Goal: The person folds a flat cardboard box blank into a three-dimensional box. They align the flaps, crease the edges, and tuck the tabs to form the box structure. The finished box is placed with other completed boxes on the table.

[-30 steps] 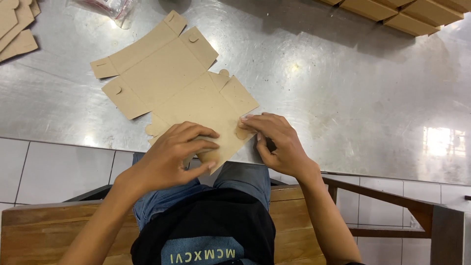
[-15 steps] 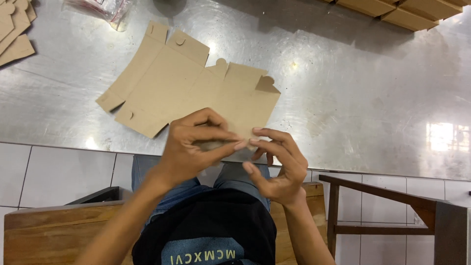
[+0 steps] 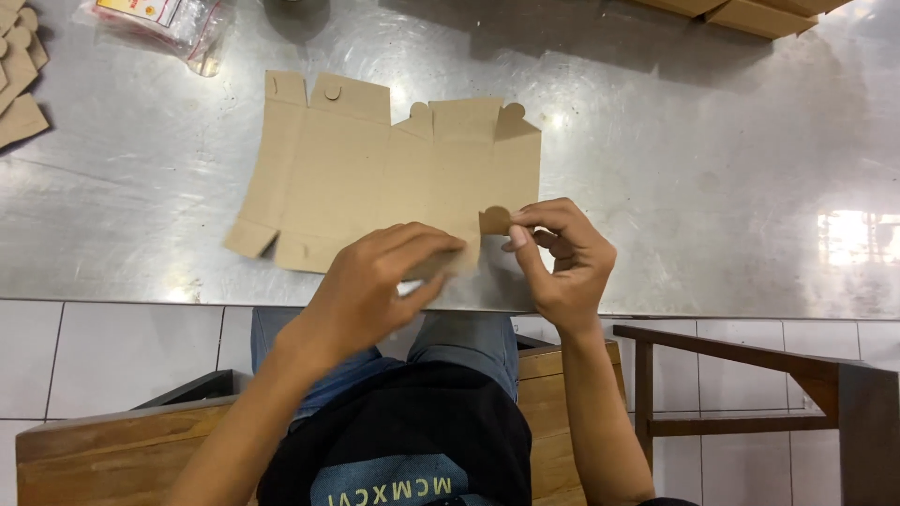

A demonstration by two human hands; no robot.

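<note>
A flat brown cardboard box blank [image 3: 375, 173], die-cut with flaps and tabs, lies spread out on the steel table [image 3: 703, 187]. My left hand [image 3: 380, 276] presses on the blank's near edge, fingers over a bottom flap. My right hand [image 3: 561, 258] pinches a small rounded tab at the blank's near right corner between thumb and forefinger.
A clear plastic bag [image 3: 169, 23] with a printed packet lies at the far left. More cardboard pieces [image 3: 19, 80] are stacked at the left edge, and folded brown boxes [image 3: 750, 14] sit at the far right. A wooden bench [image 3: 750, 375] stands below the table edge.
The blank has been turned and laid flat, long side across the table. My hands moved from gripping its lower corner together to the near edge, right hand now pinching the rounded tab.
</note>
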